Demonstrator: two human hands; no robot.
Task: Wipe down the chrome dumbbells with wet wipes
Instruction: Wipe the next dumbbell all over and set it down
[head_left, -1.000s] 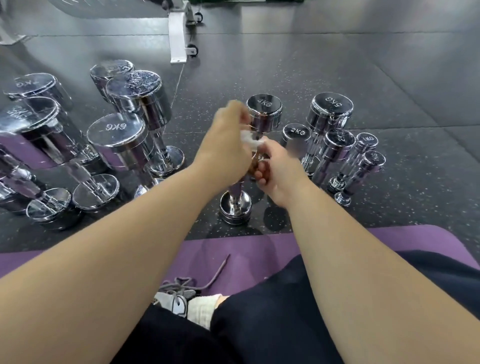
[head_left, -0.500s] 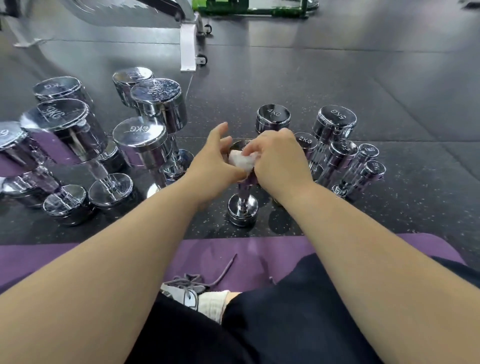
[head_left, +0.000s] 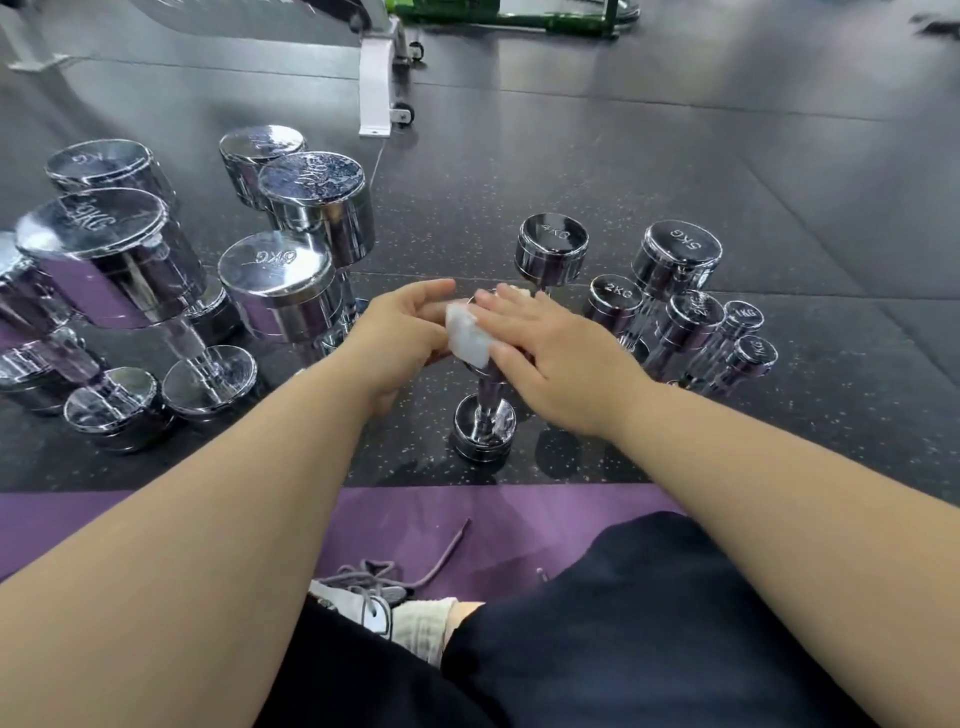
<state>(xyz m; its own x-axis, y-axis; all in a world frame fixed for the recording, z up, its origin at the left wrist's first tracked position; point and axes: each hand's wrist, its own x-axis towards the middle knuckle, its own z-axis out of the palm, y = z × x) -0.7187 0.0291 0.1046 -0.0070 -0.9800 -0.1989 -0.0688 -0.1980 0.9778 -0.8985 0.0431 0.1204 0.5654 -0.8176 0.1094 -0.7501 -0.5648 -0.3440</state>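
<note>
R hand (head_left: 550, 358) flat, fingers straight, pressing wipe (head_left: 467, 340) onto dumbbell (head_left: 484, 423) top, directly under my palm. L hand (head_left: 405, 332), fingers out, braces opp. side so it won't tip.

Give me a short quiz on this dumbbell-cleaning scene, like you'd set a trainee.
1. True or false: the dumbbell under the left hand and right hand lies on its side.
2. Where is the white wipe? A) between the two hands; B) on the purple mat; C) draped over the 6KG dumbbell.
3. What weight is stamped on the rear dumbbell just beyond the hands?
Key: 1 false, it stands on end; 2 A; 3 4KG.
</note>
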